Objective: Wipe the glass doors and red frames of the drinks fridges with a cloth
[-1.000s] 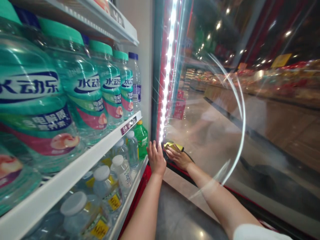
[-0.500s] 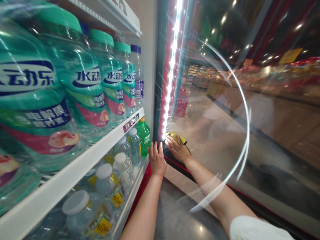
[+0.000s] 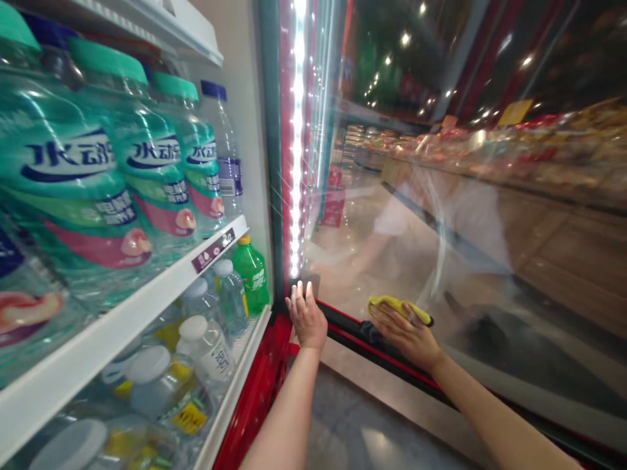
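Observation:
My right hand (image 3: 409,334) presses a yellow cloth (image 3: 399,305) with a dark edge against the lower part of the glass door (image 3: 470,261). Its fingers lie stretched over the cloth, which is partly hidden under them. My left hand (image 3: 307,318) is raised at the door's lower hinge-side corner, close to the dark frame and the bottom end of the light strip (image 3: 295,196). Its fingers are extended and slightly apart, and I see nothing in them. Whether its fingertips touch the frame I cannot tell. A pale streak (image 3: 441,235) curves down the glass.
On the left, a cooler shelf (image 3: 122,313) carries several large bottles with teal caps (image 3: 147,156). Smaller white-capped bottles (image 3: 208,346) and a green bottle (image 3: 252,274) stand below. Grey floor (image 3: 353,418) shows beneath the door; store displays (image 3: 539,150) appear through the glass.
My right hand has moved right along the glass with the cloth, away from the light strip and my left hand. The view has shifted, and the bright arc on the glass looks shorter and fainter.

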Available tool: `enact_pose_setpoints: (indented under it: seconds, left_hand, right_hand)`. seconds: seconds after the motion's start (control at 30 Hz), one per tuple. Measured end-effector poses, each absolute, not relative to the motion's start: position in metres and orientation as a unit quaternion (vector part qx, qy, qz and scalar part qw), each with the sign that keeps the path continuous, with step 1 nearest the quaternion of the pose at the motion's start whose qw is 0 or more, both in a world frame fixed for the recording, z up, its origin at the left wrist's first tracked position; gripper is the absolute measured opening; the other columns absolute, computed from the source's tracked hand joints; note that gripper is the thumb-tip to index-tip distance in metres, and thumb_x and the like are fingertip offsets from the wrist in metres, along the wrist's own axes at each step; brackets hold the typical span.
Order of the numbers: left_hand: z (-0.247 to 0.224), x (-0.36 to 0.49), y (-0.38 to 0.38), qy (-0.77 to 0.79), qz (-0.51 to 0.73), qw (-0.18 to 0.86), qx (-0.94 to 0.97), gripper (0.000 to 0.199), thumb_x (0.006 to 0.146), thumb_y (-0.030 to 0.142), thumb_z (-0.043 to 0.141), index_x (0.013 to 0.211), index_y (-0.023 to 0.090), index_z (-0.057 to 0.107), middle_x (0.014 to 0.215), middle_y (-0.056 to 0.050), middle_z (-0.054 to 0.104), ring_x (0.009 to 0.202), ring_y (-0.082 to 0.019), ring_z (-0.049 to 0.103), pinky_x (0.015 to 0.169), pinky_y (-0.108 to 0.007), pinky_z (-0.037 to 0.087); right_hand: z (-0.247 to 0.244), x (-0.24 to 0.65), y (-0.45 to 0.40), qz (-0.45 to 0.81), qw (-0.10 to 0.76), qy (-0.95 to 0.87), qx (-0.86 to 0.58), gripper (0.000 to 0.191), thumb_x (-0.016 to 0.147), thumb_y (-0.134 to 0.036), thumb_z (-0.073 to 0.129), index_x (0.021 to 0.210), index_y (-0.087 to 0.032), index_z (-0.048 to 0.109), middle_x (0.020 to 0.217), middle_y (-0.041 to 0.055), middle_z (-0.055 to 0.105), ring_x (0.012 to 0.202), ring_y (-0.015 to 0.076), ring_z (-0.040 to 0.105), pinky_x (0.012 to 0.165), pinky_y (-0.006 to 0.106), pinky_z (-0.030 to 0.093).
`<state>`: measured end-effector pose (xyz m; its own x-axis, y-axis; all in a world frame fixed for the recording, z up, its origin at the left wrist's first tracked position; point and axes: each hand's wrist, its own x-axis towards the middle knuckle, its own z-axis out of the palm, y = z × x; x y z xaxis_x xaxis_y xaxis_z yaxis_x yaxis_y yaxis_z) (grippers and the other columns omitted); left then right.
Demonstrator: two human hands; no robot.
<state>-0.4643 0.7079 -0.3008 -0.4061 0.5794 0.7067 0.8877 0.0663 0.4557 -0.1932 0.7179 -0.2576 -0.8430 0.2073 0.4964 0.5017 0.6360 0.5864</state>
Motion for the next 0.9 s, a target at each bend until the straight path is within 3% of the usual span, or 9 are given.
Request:
enact_pose_setpoints:
  seconds: [0.17,0.3,0.43,0.57,0.73,0.8,0.9]
  left_hand:
    - [-0.303,-0.472,0.703,-0.7,-0.453,0.181,-0.522,0.056,0.09,0.005,0.042,0.144,0.012,0.053,0.153,-0.021,0.049,0.152,-0.033,0.033,0.123,-0.061,0.029]
    - [-0.295,-0.467,0.707,-0.687,-0.457,0.187,-0.533,0.059,0.09,0.004,0.041,0.147,0.013,0.05,0.155,-0.02,0.047,0.154,-0.032,0.031,0.125,-0.061,0.027]
    - [-0.288,-0.457,0.716,-0.661,-0.443,0.192,-0.574,0.068,0.089,0.002,0.04,0.155,0.018,0.041,0.16,-0.014,0.044,0.155,-0.028,0.028,0.127,-0.058,0.026]
    - [-0.291,-0.453,0.718,-0.675,-0.426,0.206,-0.567,0.07,0.089,0.001,0.039,0.157,0.018,0.038,0.162,-0.013,0.041,0.156,-0.029,0.025,0.126,-0.059,0.027]
    - [-0.297,-0.445,0.712,-0.687,-0.392,0.215,-0.573,0.068,0.093,0.006,0.039,0.16,0.017,0.031,0.163,-0.012,0.039,0.156,-0.03,0.026,0.125,-0.06,0.028]
    - [-0.296,-0.437,0.712,-0.673,-0.383,0.213,-0.596,0.071,0.093,0.007,0.041,0.161,0.019,0.026,0.165,-0.01,0.037,0.156,-0.029,0.024,0.127,-0.058,0.027]
    - [-0.29,-0.424,0.716,-0.641,-0.401,0.214,-0.618,0.074,0.095,0.01,0.044,0.163,0.021,0.018,0.166,-0.009,0.034,0.158,-0.026,0.02,0.128,-0.055,0.023]
  right_hand:
    - [-0.264,-0.206,0.72,-0.4,0.201,-0.88,-0.162,0.044,0.096,-0.016,0.048,0.138,-0.021,0.062,0.162,0.0021,0.043,0.156,0.0235,0.021,0.131,0.053,0.004]
    - [-0.202,-0.252,0.745,-0.401,0.232,-0.875,-0.141,0.042,0.1,-0.017,0.049,0.14,-0.021,0.059,0.159,0.0017,0.048,0.152,0.0206,0.031,0.131,0.051,0.005]
    - [-0.151,-0.279,0.758,-0.389,0.33,-0.824,-0.245,0.048,0.103,-0.017,0.046,0.151,-0.021,0.048,0.159,0.0025,0.047,0.156,0.0193,0.022,0.131,0.051,-0.002]
    - [-0.188,-0.284,0.753,-0.381,0.34,-0.825,-0.243,0.046,0.103,-0.016,0.043,0.148,-0.02,0.051,0.16,0.0032,0.046,0.158,0.0211,0.018,0.13,0.053,-0.003]
    - [-0.274,-0.263,0.739,-0.379,0.262,-0.877,-0.14,0.039,0.099,-0.014,0.045,0.134,-0.016,0.062,0.157,0.0057,0.05,0.152,0.0228,0.033,0.131,0.053,0.006]
    - [-0.276,-0.25,0.737,-0.376,0.241,-0.888,-0.107,0.035,0.099,-0.017,0.048,0.13,-0.016,0.065,0.154,0.0056,0.054,0.149,0.0223,0.038,0.131,0.051,0.011]
    - [-0.236,-0.23,0.739,-0.377,0.239,-0.888,-0.112,0.036,0.1,-0.017,0.05,0.132,-0.021,0.064,0.155,0.0028,0.053,0.149,0.0192,0.039,0.131,0.049,0.014]
